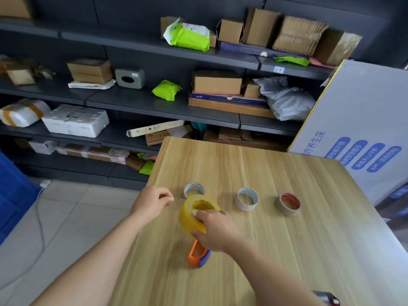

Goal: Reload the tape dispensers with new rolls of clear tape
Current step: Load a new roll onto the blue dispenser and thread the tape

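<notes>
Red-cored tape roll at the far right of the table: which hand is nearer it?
Right. The right hand grips the yellow roll, with the white-cored roll between it and the red-cored roll. The left hand is farther away, at the table's left edge.

Glossy translucent yellow tape roll, matt pale wood-grain table (smooth), orange-and-blue plastic dispenser

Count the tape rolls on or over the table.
4: yellowish roll in the right hand; three on the table: grey-cored roll behind it, white-cored roll, red-cored roll rightmost.
</notes>
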`<action>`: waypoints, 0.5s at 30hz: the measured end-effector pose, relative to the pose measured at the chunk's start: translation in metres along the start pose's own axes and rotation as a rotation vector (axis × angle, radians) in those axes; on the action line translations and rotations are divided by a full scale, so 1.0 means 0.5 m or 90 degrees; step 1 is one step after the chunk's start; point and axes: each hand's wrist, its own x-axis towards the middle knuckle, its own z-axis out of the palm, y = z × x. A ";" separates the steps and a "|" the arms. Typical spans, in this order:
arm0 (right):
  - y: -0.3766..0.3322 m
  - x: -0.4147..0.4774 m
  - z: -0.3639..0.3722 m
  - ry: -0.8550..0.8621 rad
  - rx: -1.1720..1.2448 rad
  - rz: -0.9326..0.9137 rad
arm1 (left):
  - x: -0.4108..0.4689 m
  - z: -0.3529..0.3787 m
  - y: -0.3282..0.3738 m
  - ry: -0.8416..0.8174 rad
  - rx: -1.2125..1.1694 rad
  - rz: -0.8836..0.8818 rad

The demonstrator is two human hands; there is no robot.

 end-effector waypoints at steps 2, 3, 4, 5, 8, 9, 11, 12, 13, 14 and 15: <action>0.001 0.007 0.016 -0.008 -0.036 0.006 | 0.009 0.005 -0.018 0.016 -0.006 -0.019; 0.001 0.009 0.025 -0.009 -0.047 0.009 | 0.013 0.008 -0.024 0.020 -0.018 -0.035; 0.001 0.010 0.036 -0.010 -0.053 0.012 | 0.017 0.012 -0.032 0.016 -0.043 -0.052; 0.001 0.011 0.048 -0.011 -0.055 0.015 | 0.021 0.016 -0.041 -0.001 -0.084 -0.080; 0.002 0.010 0.079 -0.009 -0.040 0.028 | 0.027 0.026 -0.071 -0.108 -0.268 -0.197; 0.003 0.009 0.088 -0.006 -0.032 0.032 | 0.029 0.027 -0.082 -0.148 -0.332 -0.239; 0.004 0.008 0.103 -0.007 -0.014 0.043 | 0.032 0.030 -0.098 -0.222 -0.430 -0.302; 0.003 0.008 0.111 -0.015 -0.008 0.048 | 0.036 0.033 -0.106 -0.241 -0.450 -0.321; 0.003 0.006 0.120 -0.024 -0.005 0.053 | 0.040 0.036 -0.111 -0.243 -0.453 -0.330; 0.003 0.004 0.128 -0.034 -0.004 0.058 | 0.046 0.041 -0.113 -0.238 -0.450 -0.332; 0.002 0.002 0.136 -0.041 -0.004 0.062 | 0.050 0.047 -0.110 -0.238 -0.445 -0.327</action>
